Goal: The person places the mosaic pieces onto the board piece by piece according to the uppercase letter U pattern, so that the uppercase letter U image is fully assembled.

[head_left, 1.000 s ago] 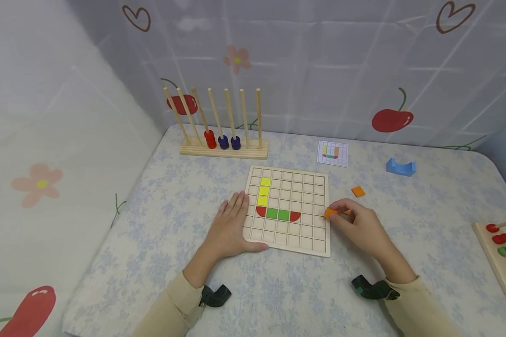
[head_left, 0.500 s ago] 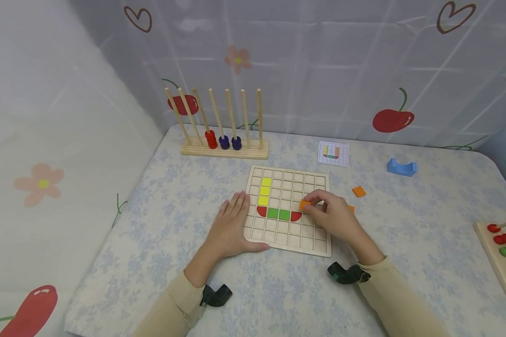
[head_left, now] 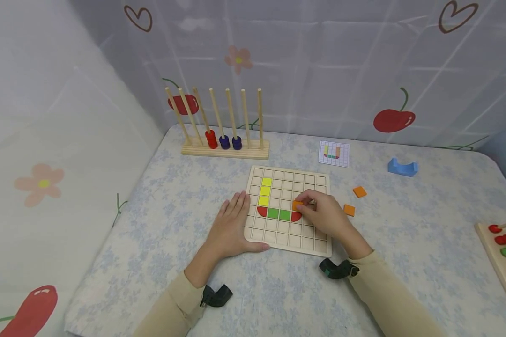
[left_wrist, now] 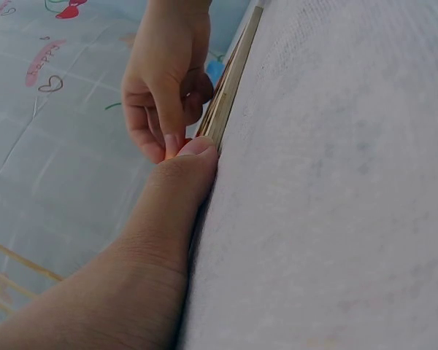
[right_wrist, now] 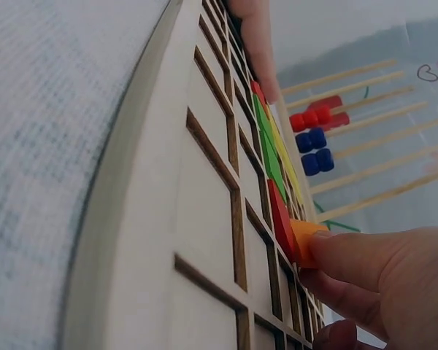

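Note:
A wooden grid board (head_left: 282, 238) lies mid-table, its squares holding yellow tiles (head_left: 264, 191), green tiles (head_left: 279, 214) and two red quarter-round tiles (head_left: 262, 211). My right hand (head_left: 326, 213) pinches an orange square tile (head_left: 297, 206) between thumb and finger, right at the cell above the right red piece. In the right wrist view that orange tile (right_wrist: 305, 240) stands tilted beside the red piece (right_wrist: 280, 219). My left hand (head_left: 232, 227) lies flat with straight fingers along the board's left edge, its thumb at the front edge; the left wrist view shows that thumb (left_wrist: 197, 149) at the rim.
Two loose orange tiles (head_left: 349, 210) lie right of the board. Behind it is a small pattern card (head_left: 334, 154), with a blue curved block (head_left: 402, 167) farther right. A peg stand with beads (head_left: 225, 150) stands back left; a wooden bead board (head_left: 499, 267) is at the right edge.
My right hand has moved left from the board's right edge, carrying the orange tile to the cell above the right red piece. A second loose orange tile is now uncovered. The left hand stays put.

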`<action>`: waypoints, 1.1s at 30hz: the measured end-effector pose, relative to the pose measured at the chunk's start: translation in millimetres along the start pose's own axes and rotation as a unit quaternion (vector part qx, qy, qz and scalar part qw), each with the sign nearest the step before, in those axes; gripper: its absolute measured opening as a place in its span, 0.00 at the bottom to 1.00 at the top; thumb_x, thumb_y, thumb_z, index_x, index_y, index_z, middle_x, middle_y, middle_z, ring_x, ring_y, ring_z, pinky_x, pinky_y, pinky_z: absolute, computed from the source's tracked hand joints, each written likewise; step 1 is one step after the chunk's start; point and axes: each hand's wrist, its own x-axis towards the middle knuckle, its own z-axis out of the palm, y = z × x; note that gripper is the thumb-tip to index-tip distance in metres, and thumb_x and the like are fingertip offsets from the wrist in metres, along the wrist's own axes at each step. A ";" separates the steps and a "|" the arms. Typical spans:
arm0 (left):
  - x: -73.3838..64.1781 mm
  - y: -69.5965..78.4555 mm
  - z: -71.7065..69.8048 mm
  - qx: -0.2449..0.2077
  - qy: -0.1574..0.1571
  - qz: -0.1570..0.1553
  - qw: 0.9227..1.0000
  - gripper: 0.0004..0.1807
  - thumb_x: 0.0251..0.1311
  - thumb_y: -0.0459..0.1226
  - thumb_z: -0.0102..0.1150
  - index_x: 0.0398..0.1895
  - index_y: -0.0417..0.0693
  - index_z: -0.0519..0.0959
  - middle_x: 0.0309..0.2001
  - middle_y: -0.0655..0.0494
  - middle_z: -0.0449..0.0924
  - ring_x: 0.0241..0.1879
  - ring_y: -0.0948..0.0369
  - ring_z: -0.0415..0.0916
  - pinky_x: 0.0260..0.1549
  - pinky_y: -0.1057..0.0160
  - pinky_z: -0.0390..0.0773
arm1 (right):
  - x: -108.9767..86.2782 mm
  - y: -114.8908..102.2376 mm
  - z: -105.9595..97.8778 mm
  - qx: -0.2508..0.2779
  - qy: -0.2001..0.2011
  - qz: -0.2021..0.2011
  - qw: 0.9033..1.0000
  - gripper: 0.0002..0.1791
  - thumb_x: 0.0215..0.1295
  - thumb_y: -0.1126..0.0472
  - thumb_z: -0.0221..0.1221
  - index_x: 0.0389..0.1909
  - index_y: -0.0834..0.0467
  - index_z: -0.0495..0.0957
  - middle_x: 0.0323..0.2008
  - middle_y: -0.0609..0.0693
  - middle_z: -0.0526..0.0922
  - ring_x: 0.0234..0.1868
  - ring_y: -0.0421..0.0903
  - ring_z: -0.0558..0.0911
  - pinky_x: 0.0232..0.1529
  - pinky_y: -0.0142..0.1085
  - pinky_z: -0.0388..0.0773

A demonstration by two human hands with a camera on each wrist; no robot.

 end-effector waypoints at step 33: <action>-0.3 0.6 0.8 0.000 0.002 -0.001 1.000 0.77 0.35 0.81 0.55 0.80 0.46 0.36 0.82 0.52 0.33 0.81 0.57 0.29 0.78 0.49 0.39 | -17.9 3.9 -12.9 -0.032 0.028 -0.033 0.999 0.11 0.67 0.57 0.64 0.49 0.52 0.85 0.45 0.45 0.81 0.32 0.44 0.71 0.30 0.34 0.70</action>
